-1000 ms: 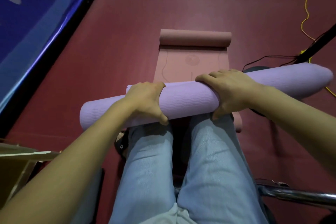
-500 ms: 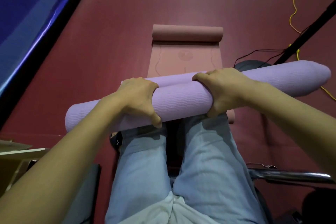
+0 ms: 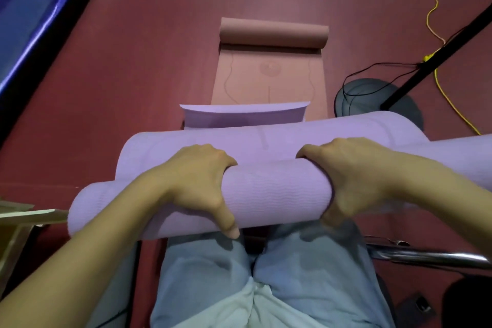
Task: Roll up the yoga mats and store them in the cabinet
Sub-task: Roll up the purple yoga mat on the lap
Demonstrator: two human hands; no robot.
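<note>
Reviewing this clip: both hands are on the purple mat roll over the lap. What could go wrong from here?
1. The purple mat looks loosely wound; its free end sticks out ahead, so the roll may spring open or telescope under the left hand and right hand.
2. The pink mat remains half-unrolled underfoot, a possible trip or snag.

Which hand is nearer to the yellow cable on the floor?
Right. The right hand grips the purple mat on the side below the yellow cable; the left hand grips it farther away.

Purple mat (image 3: 277, 194) (right end) cropped
</note>
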